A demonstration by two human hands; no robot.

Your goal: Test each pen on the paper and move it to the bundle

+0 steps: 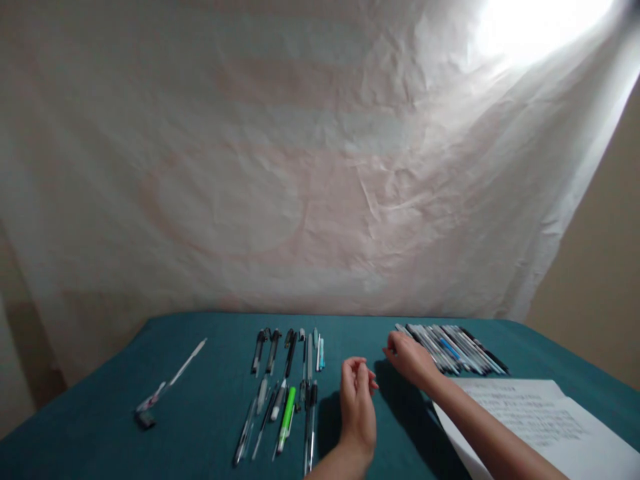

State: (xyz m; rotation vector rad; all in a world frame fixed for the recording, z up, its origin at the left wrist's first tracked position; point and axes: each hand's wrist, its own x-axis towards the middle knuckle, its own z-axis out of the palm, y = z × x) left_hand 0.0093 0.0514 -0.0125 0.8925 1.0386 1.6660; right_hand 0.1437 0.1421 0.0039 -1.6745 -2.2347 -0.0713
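Note:
My right hand (411, 360) reaches to the left end of a row of several pens (453, 348) at the back right of the teal table (210, 413). Its fingertips pinch at the nearest pen of that row. My left hand (357, 400) hovers above the table's middle, fingers curled loosely, with nothing visible in them. To its left lies a second group of several pens (287, 380), among them one with a bright green barrel (287, 420).
A printed white sheet of paper (540, 420) lies at the right under my right forearm. A long white pen and a small dark part (155, 399) lie at the table's left. A creased white cloth (300, 167) hangs behind the table.

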